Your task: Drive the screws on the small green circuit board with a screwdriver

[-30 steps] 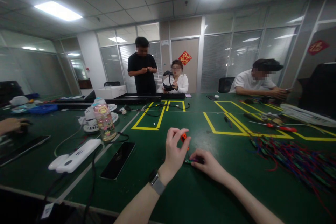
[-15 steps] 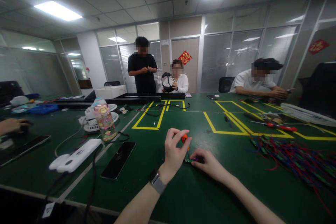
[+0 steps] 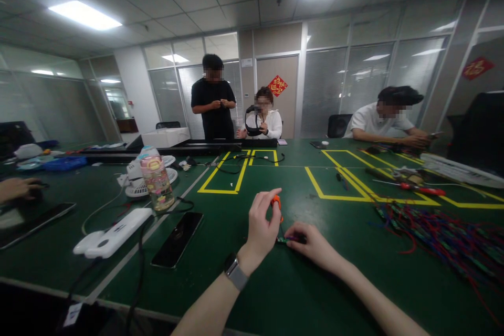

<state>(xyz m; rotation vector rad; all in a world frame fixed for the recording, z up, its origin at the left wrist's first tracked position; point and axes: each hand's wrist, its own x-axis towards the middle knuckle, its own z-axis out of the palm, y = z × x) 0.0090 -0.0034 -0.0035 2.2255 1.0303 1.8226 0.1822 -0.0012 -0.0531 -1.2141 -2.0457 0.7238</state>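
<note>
My left hand (image 3: 262,219) grips the orange handle of a small screwdriver (image 3: 277,202), held nearly upright with its thin shaft pointing down. Under the tip lies a small green circuit board (image 3: 282,240) on the green table. My right hand (image 3: 309,241) rests on the table with thumb and fingers pinched on the board's right end, which they partly hide. Dark and purplish wires show between those fingers. Whether the tip touches the board is too small to tell.
A heap of red and blue wires with green boards (image 3: 441,236) lies at right, near a red-handled screwdriver (image 3: 423,189). To the left are a black phone (image 3: 178,240), a white power strip (image 3: 118,233) and a bottle (image 3: 157,184). Several people are around the table.
My left fingers have closed in on the screwdriver handle, the thumb and index finger shifting round it. My right hand and the circuit board stay in place.
</note>
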